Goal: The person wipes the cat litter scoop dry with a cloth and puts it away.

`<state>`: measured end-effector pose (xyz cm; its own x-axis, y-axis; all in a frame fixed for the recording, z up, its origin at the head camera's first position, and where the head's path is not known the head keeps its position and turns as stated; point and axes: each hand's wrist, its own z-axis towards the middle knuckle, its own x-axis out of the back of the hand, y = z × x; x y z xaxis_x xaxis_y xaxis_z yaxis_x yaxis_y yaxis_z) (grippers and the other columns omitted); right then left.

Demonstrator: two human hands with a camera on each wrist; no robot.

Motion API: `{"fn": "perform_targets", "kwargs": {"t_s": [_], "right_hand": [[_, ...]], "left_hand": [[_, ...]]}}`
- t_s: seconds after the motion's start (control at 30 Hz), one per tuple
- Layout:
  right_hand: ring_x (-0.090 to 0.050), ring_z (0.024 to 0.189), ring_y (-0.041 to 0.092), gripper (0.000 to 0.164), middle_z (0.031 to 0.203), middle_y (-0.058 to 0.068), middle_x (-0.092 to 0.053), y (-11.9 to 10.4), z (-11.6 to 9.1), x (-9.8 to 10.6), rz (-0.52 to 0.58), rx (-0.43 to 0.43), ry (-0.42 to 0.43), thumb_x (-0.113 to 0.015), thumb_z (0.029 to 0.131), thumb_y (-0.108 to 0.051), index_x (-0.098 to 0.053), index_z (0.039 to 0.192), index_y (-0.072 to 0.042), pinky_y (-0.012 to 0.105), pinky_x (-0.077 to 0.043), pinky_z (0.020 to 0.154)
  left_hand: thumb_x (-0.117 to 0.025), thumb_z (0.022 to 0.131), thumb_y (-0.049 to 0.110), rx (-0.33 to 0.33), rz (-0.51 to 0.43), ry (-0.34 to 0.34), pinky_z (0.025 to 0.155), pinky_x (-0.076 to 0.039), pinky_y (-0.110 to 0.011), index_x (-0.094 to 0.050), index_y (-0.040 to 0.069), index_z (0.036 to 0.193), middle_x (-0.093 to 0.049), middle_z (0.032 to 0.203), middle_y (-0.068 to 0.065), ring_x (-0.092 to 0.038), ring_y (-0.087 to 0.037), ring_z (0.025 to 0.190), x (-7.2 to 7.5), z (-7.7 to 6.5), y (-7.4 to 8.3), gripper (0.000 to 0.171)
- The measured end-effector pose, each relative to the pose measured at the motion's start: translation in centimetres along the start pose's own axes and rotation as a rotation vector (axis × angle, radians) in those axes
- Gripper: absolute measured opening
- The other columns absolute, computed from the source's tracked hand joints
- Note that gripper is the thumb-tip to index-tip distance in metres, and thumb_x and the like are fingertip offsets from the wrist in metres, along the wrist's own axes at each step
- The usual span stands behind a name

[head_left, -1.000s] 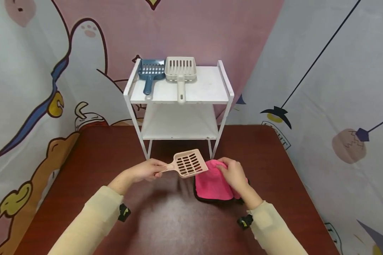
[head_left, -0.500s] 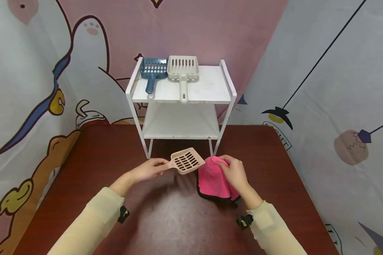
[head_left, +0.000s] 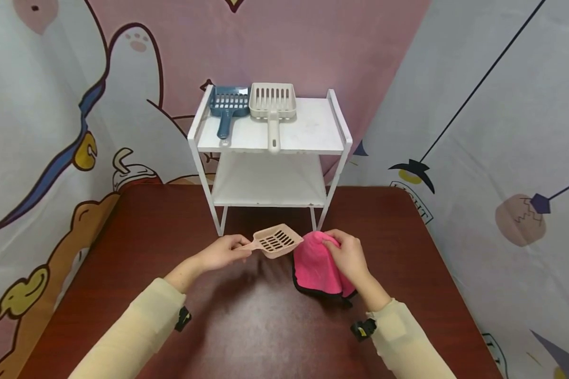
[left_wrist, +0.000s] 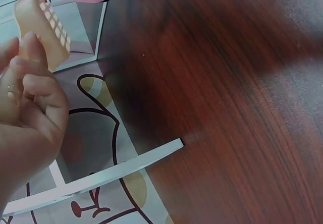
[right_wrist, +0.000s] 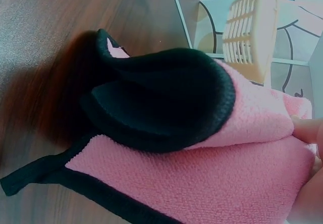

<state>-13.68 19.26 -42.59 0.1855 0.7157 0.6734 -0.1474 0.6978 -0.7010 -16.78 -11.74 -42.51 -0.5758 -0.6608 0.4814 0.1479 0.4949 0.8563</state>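
A beige slotted litter scoop (head_left: 277, 241) is held up over the table, its handle pinched by my left hand (head_left: 218, 253). In the left wrist view the curled fingers of that hand (left_wrist: 38, 103) stand in front of the handle, with the scoop's edge (left_wrist: 43, 30) beyond. My right hand (head_left: 348, 258) pinches the top of a pink cloth (head_left: 317, 268) with black edging, which hangs down in folds. Seen from the right wrist, the cloth (right_wrist: 237, 178) shows a dark loop of edging and a black strap end. The scoop's front edge is close to the cloth; whether they touch I cannot tell.
Behind the hands stands a white two-tier rack (head_left: 313, 126). On its top shelf lie a blue litter scoop (head_left: 227, 108) and a cream litter scoop (head_left: 272, 108), side by side. The dark red-brown table (head_left: 265, 326) reaches back to printed wall cloths (head_left: 284, 42).
The cloth has risen slightly and hangs narrower in my right hand. The scoop has shifted a little to the left and tilted flatter. The head view has moved slightly.
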Motion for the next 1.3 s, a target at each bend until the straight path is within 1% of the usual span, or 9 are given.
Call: {"fn": "perform_targets", "kwargs": {"t_s": [0.23,0.37,0.5,0.6,0.7,0.83,1.0,1.2,1.3], "right_hand": [[-0.056,0.069,0.018,0.012,0.086,0.012,-0.071,-0.2,0.0,0.0,0.020,-0.010,0.014,-0.069,0.084,-0.009,-0.071,0.094,-0.005,0.023,-0.045,0.060],[-0.058,0.069,0.017,0.011,0.085,0.011,-0.072,-0.6,-0.2,-0.2,0.048,-0.012,0.071,-0.070,0.083,-0.009,-0.071,0.093,-0.005,0.022,-0.045,0.060],[-0.058,0.066,0.016,0.008,0.082,0.009,-0.071,-1.3,-0.4,-0.7,0.089,0.042,0.164,-0.070,0.083,-0.010,-0.072,0.090,-0.006,0.022,-0.046,0.059],[-0.057,0.063,0.015,0.007,0.079,0.010,-0.071,-1.9,-0.7,-1.2,0.107,0.095,0.221,-0.070,0.083,-0.008,-0.071,0.089,-0.005,0.022,-0.046,0.057],[-0.058,0.061,0.015,0.007,0.078,0.011,-0.070,-2.7,-1.0,-1.9,0.115,0.129,0.250,-0.069,0.082,-0.005,-0.070,0.089,-0.004,0.025,-0.048,0.055],[-0.058,0.058,0.015,0.007,0.077,0.011,-0.071,-3.8,-1.4,-3.1,0.086,0.166,0.247,-0.070,0.082,-0.007,-0.070,0.089,-0.006,0.028,-0.048,0.053],[-0.062,0.063,0.017,0.008,0.080,0.005,-0.072,-4.2,-1.6,-4.2,0.046,0.200,0.199,-0.071,0.082,-0.013,-0.071,0.090,-0.011,0.029,-0.048,0.055],[-0.068,0.075,0.025,0.009,0.082,0.003,-0.073,-4.0,-1.7,-4.8,-0.007,0.212,0.175,-0.071,0.083,-0.019,-0.072,0.090,-0.014,0.036,-0.052,0.063],[-0.068,0.072,0.027,0.010,0.079,0.004,-0.072,-3.8,-1.6,-4.9,-0.025,0.229,0.186,-0.072,0.082,-0.018,-0.072,0.090,-0.013,0.037,-0.052,0.062]], "left_hand": [[-0.046,0.099,0.024,0.038,0.047,-0.038,0.050,-0.036,-0.022,-0.061,0.000,0.105,-0.060,0.075,-0.003,-0.042,-0.011,0.054,-0.3,-0.2,0.1,0.029],[-0.039,0.101,0.022,0.038,0.041,-0.060,0.047,-0.034,-0.022,-0.064,-0.002,0.102,-0.061,0.072,-0.005,-0.039,-0.008,0.049,-0.5,-0.1,0.0,0.034],[-0.033,0.103,0.018,0.034,-0.016,-0.090,0.045,-0.030,-0.020,-0.064,-0.006,0.096,-0.065,0.081,-0.009,-0.033,-0.006,0.045,-0.8,0.1,0.1,0.040],[-0.032,0.103,0.017,0.032,-0.065,-0.106,0.046,-0.028,-0.020,-0.063,-0.008,0.095,-0.063,0.080,-0.009,-0.030,-0.006,0.045,-1.1,0.2,0.3,0.041],[-0.030,0.103,0.017,0.047,-0.132,-0.122,0.046,-0.027,-0.020,-0.063,-0.009,0.103,-0.058,0.071,-0.003,-0.028,-0.006,0.046,-1.6,0.4,0.6,0.042],[-0.028,0.103,0.017,0.077,-0.202,-0.165,0.044,-0.023,-0.019,-0.061,-0.009,0.106,-0.051,0.065,0.003,-0.027,-0.005,0.045,-2.4,0.7,1.2,0.042],[-0.029,0.103,0.018,0.096,-0.243,-0.222,0.043,-0.020,-0.019,-0.061,-0.009,0.105,-0.048,0.064,0.003,-0.026,-0.004,0.044,-3.2,0.9,2.2,0.041],[-0.030,0.103,0.017,0.116,-0.273,-0.230,0.043,-0.021,-0.019,-0.060,-0.009,0.104,-0.047,0.062,0.004,-0.026,-0.004,0.043,-3.3,0.7,2.5,0.040],[-0.031,0.102,0.018,0.126,-0.302,-0.233,0.042,-0.022,-0.018,-0.060,-0.009,0.104,-0.046,0.062,0.004,-0.026,-0.004,0.043,-3.3,0.7,2.3,0.040]]}}
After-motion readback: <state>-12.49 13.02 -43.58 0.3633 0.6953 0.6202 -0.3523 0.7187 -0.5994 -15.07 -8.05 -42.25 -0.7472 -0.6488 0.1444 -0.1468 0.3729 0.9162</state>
